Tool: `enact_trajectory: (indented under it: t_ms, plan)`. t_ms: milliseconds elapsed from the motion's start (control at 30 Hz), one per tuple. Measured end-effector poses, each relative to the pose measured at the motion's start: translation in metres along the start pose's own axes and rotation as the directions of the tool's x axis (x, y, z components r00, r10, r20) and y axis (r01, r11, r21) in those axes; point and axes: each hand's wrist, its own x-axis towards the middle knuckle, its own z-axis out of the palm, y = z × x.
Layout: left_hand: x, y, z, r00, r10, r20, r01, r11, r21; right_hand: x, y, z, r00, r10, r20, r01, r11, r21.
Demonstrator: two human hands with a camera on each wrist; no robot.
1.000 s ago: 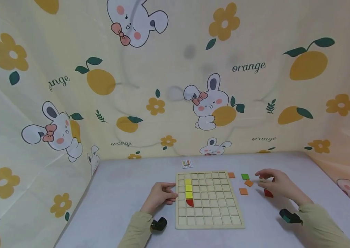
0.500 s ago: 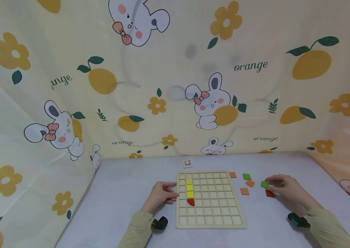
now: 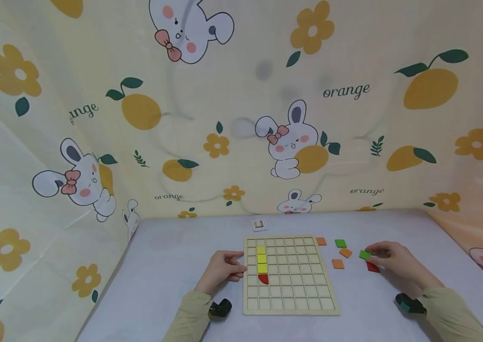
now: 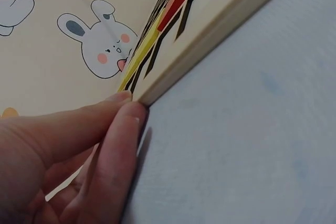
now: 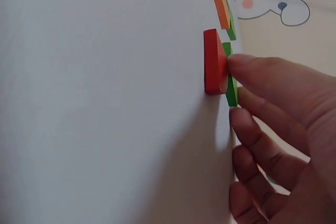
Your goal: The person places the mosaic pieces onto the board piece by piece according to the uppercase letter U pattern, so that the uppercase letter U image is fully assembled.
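Observation:
A pale wooden grid board (image 3: 291, 278) lies on the table. Three yellow square tiles (image 3: 261, 259) form a column in its cells, with a red quarter-round tile (image 3: 263, 279) directly below them. My left hand (image 3: 221, 270) holds the board's left edge, thumb and fingertip meeting at the rim in the left wrist view. To the right of the board, my right hand (image 3: 397, 261) pinches a green square tile (image 3: 365, 255) between thumb and finger. Another red tile (image 3: 373, 267) lies just in front of it; in the right wrist view this red tile (image 5: 211, 62) partly covers the green one.
Orange tiles (image 3: 338, 264) and a second green tile (image 3: 340, 243) lie scattered between the board and my right hand. Behind the board sits a small pattern card (image 3: 260, 225). A printed cloth (image 3: 232, 156) rises at the table's back and sides.
My right hand has shifted a little to the right and its fingers have come onto the green tile, which was mostly hidden under them before. The left hand stays at the board's edge.

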Motion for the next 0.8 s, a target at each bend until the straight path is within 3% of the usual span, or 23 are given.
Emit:
enact_trajectory:
  t_ms: [400, 800]
  plan:
    - [-0.0024, 0.0024, 0.0009, 1.0, -0.019, -0.013, 0.019, 1.0, 0.014, 0.0041, -0.0076, 0.0065, 0.999, 0.026, -0.04, -0.028, 0.999, -0.046]
    - [-0.0008, 0.0022, 0.0002, 1.0, -0.005, -0.001, 0.005, 1.0, 0.006, 0.0029, -0.0065, 0.0056, 0.999, -0.033, -0.039, 0.031, 0.998, -0.049]
